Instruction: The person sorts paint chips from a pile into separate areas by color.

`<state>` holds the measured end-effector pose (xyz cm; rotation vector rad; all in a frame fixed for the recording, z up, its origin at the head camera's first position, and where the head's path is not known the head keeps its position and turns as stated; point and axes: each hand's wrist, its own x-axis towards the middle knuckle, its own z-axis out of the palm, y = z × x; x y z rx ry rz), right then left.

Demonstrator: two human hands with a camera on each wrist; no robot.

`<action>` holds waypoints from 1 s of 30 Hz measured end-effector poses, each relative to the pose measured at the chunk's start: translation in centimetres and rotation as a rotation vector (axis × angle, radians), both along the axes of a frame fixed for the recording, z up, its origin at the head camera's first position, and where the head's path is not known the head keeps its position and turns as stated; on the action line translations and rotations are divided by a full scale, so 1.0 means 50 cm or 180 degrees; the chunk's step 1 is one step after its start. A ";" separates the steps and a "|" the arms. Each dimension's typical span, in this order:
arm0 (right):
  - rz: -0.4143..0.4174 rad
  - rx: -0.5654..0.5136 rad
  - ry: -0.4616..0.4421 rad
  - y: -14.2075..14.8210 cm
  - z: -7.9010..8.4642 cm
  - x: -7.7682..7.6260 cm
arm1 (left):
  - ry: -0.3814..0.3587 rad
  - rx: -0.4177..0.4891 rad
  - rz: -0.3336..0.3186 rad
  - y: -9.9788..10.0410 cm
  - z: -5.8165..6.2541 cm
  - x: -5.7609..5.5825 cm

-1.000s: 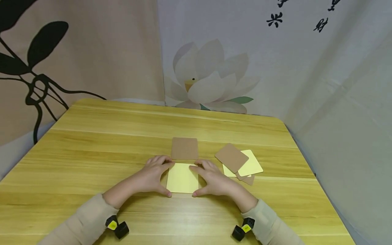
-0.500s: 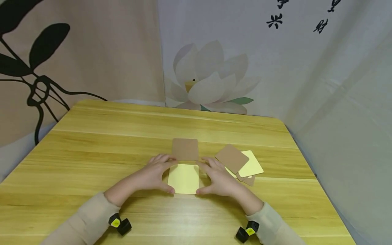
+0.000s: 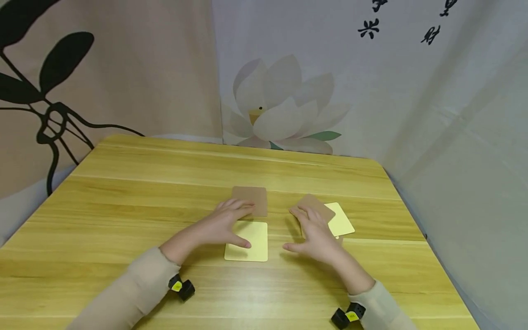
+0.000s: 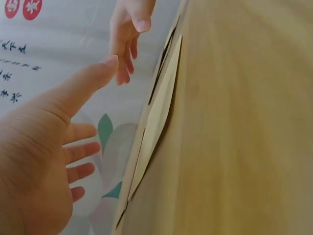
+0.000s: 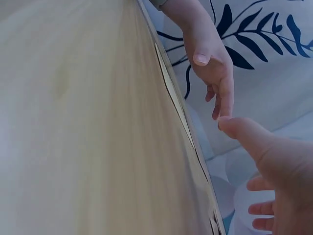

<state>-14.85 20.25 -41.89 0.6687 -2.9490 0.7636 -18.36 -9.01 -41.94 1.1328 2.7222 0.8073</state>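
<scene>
A yellow square card with rounded corners lies in front of me, its surface slightly bowed in the left wrist view. Just beyond it is a brown square card of like size. My left hand hovers over the left part of both cards, fingers spread and holding nothing. To the right, my right hand is above the near left side of a loose pile, whose top brown card it partly covers. Its thumb and fingers are apart, with nothing between them. In the left wrist view, both hands look raised off the table.
The pile also has a yellow card sticking out to the right, with more card edges under my right hand. All lie on a wooden table. Behind its far edge hangs a printed curtain with a lotus.
Both hands have let go of the yellow card's sides. My right hand has moved right to the pile; my left has lifted and shifted right over the card, which stays in place.
</scene>
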 end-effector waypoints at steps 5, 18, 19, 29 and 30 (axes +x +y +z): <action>-0.0173 0.0007 0.0089 0.027 0.003 0.000 | 0.0042 0.0007 -0.0066 0.026 0.004 -0.018; -0.0587 -0.0039 0.0242 0.079 0.004 -0.007 | 0.0288 -0.0074 -0.0431 0.111 0.020 -0.075; -0.0616 -0.0033 0.0242 0.083 0.002 -0.009 | 0.0295 -0.0092 -0.0443 0.118 0.022 -0.079; -0.0874 0.0000 0.0079 0.106 -0.006 -0.023 | 0.0181 -0.0293 -0.0527 0.182 0.026 -0.124; -0.0896 0.0012 0.0068 0.107 -0.006 -0.024 | 0.0182 -0.0331 -0.0526 0.188 0.027 -0.128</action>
